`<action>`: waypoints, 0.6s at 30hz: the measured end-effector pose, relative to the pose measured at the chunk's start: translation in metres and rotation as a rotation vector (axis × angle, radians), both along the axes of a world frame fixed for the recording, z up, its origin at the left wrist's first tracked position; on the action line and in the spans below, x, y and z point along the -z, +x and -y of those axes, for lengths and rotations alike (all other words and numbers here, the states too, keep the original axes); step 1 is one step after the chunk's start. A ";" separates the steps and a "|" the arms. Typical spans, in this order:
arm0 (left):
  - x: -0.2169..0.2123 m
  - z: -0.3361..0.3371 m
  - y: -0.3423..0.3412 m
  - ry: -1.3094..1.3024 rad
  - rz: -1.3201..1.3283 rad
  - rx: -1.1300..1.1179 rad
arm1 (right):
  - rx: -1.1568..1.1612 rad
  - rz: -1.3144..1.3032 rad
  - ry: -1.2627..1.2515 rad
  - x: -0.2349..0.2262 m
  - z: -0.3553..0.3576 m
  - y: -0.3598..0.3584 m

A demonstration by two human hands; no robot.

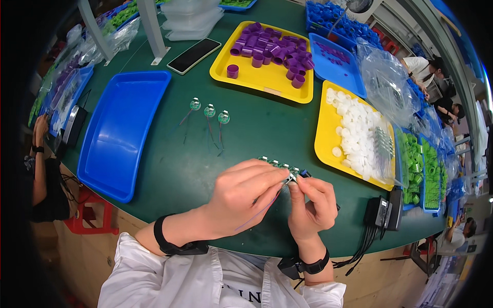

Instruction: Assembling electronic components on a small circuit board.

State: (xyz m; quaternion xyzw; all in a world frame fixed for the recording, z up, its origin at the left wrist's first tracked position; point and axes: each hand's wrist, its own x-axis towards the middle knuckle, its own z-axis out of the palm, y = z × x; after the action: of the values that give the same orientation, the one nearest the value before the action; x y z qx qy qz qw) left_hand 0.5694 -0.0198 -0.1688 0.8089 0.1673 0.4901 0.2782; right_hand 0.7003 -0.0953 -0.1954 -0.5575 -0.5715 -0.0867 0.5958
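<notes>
My left hand (236,191) and my right hand (314,206) meet near the table's front edge, both closed in a pinch. Between their fingertips is a small wired circuit board (292,177), mostly covered by the fingers, with a thin purple-blue wire (263,207) trailing below my left hand. Just beyond the fingers runs a row of small green circuit boards (273,163), partly hidden by my left hand. Farther off to the left, three round green boards lie apart with thin wires attached, the nearest one (224,117) on the right.
An empty blue tray (117,131) lies at left, a phone (194,56) at the back. Yellow trays hold purple cups (267,47) and white plastic caps (354,134). Black power adapters (377,213) with cables sit at right. Another person's hand (40,128) shows at far left.
</notes>
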 end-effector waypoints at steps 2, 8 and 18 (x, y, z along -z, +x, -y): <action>-0.006 -0.003 -0.004 -0.114 -0.001 0.078 | 0.010 0.071 0.018 -0.002 0.000 0.001; -0.006 -0.011 -0.010 -0.598 -0.029 0.267 | -0.071 0.217 0.067 0.000 0.000 0.002; -0.006 -0.099 -0.051 -0.626 -0.039 -0.272 | -0.078 -0.062 -0.052 0.000 0.000 0.007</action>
State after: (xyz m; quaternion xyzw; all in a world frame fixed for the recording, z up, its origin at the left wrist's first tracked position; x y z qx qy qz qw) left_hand 0.5182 0.0788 -0.1632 0.6635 0.4214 0.4322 0.4420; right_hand 0.7077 -0.0951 -0.1955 -0.5524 -0.5761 -0.0310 0.6017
